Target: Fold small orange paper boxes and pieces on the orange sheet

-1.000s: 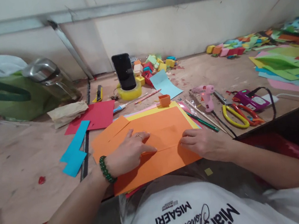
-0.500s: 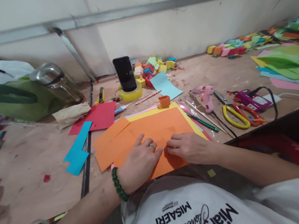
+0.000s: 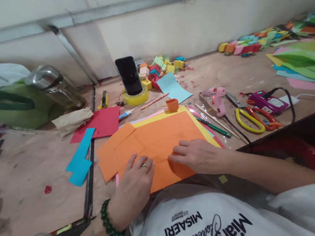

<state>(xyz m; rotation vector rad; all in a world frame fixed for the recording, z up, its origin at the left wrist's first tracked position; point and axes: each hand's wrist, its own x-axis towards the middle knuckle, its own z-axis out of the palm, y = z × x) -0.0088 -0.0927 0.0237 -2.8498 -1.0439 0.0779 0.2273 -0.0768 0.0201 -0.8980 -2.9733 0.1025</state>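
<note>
A large orange paper sheet [image 3: 163, 135] lies on the wooden table [image 3: 28, 170] in front of me, on top of a yellow sheet [image 3: 204, 130]. My left hand [image 3: 134, 187], with a ring and a green bead bracelet, rests flat on the sheet's near left part, fingers spread. My right hand [image 3: 197, 155] presses its fingertips on a folded flap near the sheet's middle. A second orange piece [image 3: 115, 150] overlaps the sheet at the left.
Blue strips [image 3: 80, 158] and red paper [image 3: 101, 123] lie left. A phone [image 3: 129, 76] stands on a tape roll, with small paper boxes [image 3: 161, 67] behind. Pink glue gun [image 3: 217, 100], yellow scissors [image 3: 249, 119], sticks and a purple device [image 3: 265, 103] lie right. Green bag [image 3: 14, 104] far left.
My left hand slid back toward me along the sheet's near edge. My right hand moved left toward the sheet's middle. The orange sheet's near part now looks folded over and shorter.
</note>
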